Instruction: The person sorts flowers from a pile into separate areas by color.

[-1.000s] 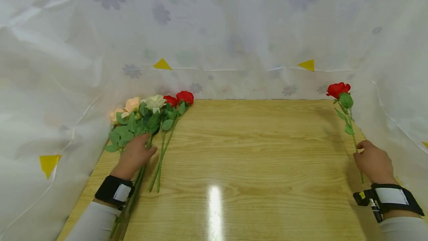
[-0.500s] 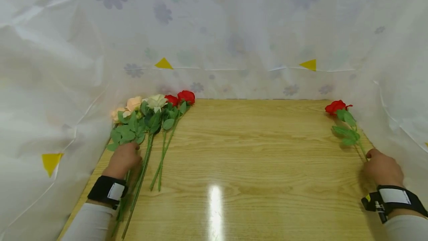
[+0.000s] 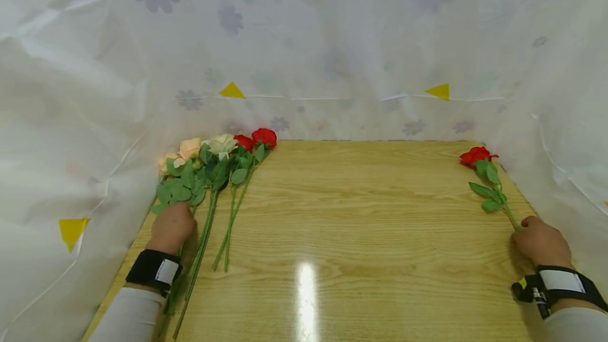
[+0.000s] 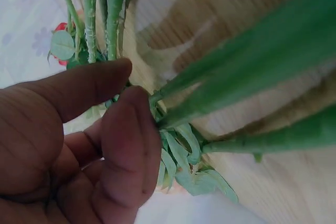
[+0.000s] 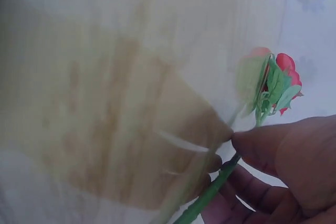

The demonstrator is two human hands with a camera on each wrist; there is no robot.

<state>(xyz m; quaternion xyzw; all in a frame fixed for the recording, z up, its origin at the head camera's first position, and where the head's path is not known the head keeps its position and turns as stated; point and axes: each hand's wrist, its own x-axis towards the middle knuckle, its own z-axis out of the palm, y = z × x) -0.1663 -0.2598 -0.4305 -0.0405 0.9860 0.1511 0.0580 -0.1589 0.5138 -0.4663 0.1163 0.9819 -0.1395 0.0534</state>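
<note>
A single red rose [image 3: 489, 170] lies along the right edge of the tabletop [image 3: 361, 215], its bloom pointing toward the far right corner; whether it touches the wood cannot be told. The right hand [image 3: 541, 241] pinches its green stem between thumb and fingers, below the leaves. Near the left edge, the left hand [image 3: 172, 227] is at the stems just below the leaves of the peach roses [image 3: 190, 148]. Its thumb and forefinger are bent close together, but whether this grip pinches a stem cannot be told.

The peach roses are in the far left corner. The white rose [image 3: 222, 144] is just beside them, its long stems slanting toward the near edge. Two more red roses [image 3: 264, 138] follow along the far edge, their stems crossing lower down.

Each wrist wears a black strap [image 3: 151, 268] with a white patch [image 3: 562, 281]; any writing there is too small to read. The sleeves [image 3: 125, 315] are pale.

The tabletop is yellowish wood grain with a bright reflection [image 3: 306, 300] near its near edge. Translucent white sheeting [image 3: 309, 41] printed with purple flowers encloses it, with yellow triangles [image 3: 233, 90] stuck on.
</note>
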